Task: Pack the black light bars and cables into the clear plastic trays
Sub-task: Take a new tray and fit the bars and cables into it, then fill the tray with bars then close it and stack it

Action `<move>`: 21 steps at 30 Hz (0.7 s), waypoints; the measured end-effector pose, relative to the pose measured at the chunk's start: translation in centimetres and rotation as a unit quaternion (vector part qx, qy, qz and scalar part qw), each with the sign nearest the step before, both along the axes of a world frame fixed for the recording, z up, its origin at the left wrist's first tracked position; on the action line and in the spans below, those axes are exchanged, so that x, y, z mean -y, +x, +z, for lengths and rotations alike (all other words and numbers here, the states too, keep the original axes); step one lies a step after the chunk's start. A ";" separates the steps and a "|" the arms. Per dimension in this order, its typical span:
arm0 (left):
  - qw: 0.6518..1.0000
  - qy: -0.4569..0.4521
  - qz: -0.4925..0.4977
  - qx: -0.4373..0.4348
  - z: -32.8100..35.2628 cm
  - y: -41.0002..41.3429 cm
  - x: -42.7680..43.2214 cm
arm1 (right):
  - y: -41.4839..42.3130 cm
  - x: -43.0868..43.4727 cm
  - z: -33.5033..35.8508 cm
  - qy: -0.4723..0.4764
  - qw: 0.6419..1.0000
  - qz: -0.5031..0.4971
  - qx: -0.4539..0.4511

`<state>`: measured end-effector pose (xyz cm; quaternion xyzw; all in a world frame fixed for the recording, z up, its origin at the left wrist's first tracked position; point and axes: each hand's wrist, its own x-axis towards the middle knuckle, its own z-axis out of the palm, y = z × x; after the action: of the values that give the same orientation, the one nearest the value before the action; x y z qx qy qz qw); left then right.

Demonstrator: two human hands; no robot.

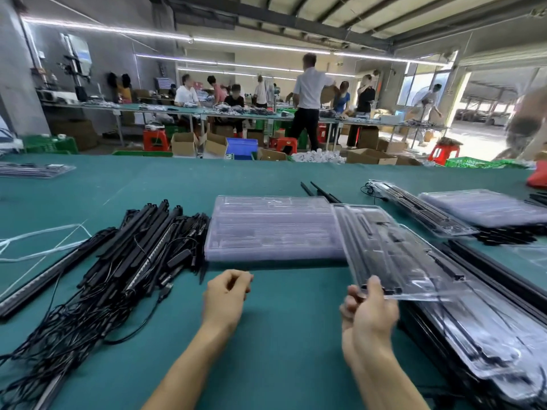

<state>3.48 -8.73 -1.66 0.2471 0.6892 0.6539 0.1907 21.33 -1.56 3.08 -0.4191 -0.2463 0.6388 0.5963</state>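
My right hand [368,310] pinches the near edge of a clear plastic tray [393,250] and holds it tilted above the green table [281,335]. The held tray looks empty. My left hand [226,294] hovers over the table with loosely curled fingers and holds nothing. A stack of clear trays [272,229] lies just beyond both hands. A heap of black light bars [124,250] with tangled black cables [68,329] fills the left side. Packed trays [485,329] lie stacked at the right under the held tray.
More filled trays [491,210] and loose black bars [319,190] lie at the far right. Another tray [32,170] sits far left. White strapping [38,244] trails at the left. Workers, benches, boxes and stools stand beyond the table's far edge.
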 end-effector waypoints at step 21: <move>0.964 0.168 0.182 0.093 -2.3 -3.3 1.9 | 0.6 -2.8 -0.2 -0.077 0.984 -0.008 -0.159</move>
<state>0.20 -10.60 -3.92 0.0843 0.5822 0.8039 0.0870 21.93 1.26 2.91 -0.3589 -0.0945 0.7095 0.5990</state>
